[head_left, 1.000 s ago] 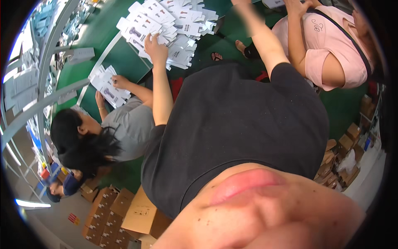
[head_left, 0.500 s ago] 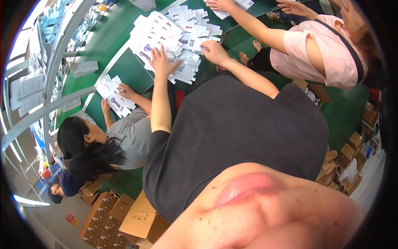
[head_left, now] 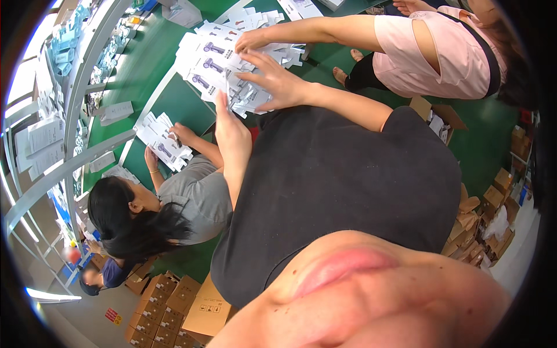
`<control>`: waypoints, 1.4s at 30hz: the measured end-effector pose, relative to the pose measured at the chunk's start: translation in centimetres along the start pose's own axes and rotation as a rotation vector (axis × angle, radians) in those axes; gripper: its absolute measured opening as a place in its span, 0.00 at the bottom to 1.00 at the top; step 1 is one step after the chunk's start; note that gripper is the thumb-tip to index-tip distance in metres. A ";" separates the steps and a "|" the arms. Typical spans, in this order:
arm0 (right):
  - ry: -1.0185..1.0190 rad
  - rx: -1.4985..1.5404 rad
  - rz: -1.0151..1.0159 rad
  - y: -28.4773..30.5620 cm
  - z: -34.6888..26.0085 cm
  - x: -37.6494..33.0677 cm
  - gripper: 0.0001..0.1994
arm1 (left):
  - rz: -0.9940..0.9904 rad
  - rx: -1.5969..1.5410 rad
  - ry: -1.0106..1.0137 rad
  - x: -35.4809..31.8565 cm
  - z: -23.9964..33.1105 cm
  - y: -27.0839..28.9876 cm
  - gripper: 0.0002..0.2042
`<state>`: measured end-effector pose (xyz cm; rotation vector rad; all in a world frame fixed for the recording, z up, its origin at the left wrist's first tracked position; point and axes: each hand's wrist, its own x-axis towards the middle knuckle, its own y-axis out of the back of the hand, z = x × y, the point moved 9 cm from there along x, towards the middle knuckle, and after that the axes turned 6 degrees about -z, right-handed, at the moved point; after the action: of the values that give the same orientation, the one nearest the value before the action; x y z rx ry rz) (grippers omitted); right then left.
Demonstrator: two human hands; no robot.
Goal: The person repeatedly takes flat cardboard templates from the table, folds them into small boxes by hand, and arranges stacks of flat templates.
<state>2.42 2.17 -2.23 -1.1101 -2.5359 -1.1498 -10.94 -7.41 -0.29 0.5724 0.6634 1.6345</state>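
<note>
A spread pile of flat white folded cartons (head_left: pixel 200 55), printed with purple and red pictures, lies on the green table in front of me. My left hand (head_left: pixel 233 127) is at the pile's near left edge, seen side-on with its fingers stretched out beside a carton edge. Over the near right part of the pile is my right hand (head_left: pixel 281 84), its fingers spread and nothing visibly gripped. From the right, a co-worker's hand (head_left: pixel 252 39) reaches onto the same pile, just beyond my right hand.
At my left, a co-worker in grey (head_left: pixel 194 194) handles a smaller carton stack (head_left: pixel 158 139). A co-worker in pink (head_left: pixel 418 55) stands at the right. Metal frame rails (head_left: pixel 87 145) run along the left. Brown boxes (head_left: pixel 209 307) stand behind, and an open box (head_left: pixel 432 119) is at the right.
My left hand has drawn back from the pile's top to its near edge. My right hand has moved left over the cartons. The pink-clad co-worker's arm has come down onto the pile.
</note>
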 end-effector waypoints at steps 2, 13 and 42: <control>0.122 -0.213 0.005 0.2 -3.1 1.2 0.47 | -0.065 -0.287 0.042 -1.6 1.4 0.6 0.22; 0.333 0.002 0.055 0.1 -5.9 1.4 0.58 | -0.135 -0.549 0.435 0.2 -6.5 0.9 0.32; -0.314 0.432 0.131 4.6 -4.9 1.6 0.25 | 0.016 -0.881 -0.415 4.4 5.3 -1.4 0.18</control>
<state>3.61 1.68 4.58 -1.3891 -2.6959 -0.3863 -6.97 -2.33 2.56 0.2394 -0.3744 1.5669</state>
